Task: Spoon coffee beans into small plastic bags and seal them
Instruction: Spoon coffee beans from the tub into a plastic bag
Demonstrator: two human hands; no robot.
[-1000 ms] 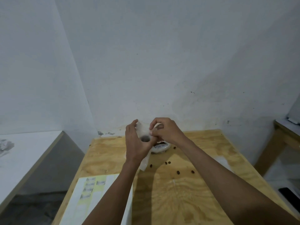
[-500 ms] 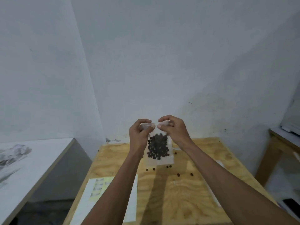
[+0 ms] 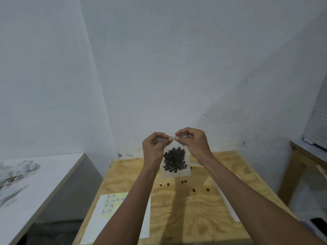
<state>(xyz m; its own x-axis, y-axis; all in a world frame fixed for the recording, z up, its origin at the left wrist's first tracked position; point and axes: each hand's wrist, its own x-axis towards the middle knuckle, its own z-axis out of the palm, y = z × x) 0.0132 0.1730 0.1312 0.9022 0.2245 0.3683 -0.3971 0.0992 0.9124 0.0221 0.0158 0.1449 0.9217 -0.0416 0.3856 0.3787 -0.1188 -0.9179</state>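
A small clear plastic bag (image 3: 177, 171) hangs upright in the air above the plywood table (image 3: 194, 209), its lower half full of dark coffee beans (image 3: 175, 160). My left hand (image 3: 154, 148) pinches the bag's top edge on the left. My right hand (image 3: 193, 142) pinches the same edge on the right, and the fingertips of both hands nearly touch. The bowl and spoon are hidden behind the bag and my hands.
Several loose beans (image 3: 184, 182) lie scattered on the table below the bag. A white sheet with labels (image 3: 109, 206) lies at the front left, a flat clear bag (image 3: 228, 202) at the right. A white table (image 3: 35, 183) stands left, a wooden one (image 3: 304, 156) right.
One second ago my hands worked the bag low over the bowl. They have since lifted it upright and hold its top edge; the view has tilted upward.
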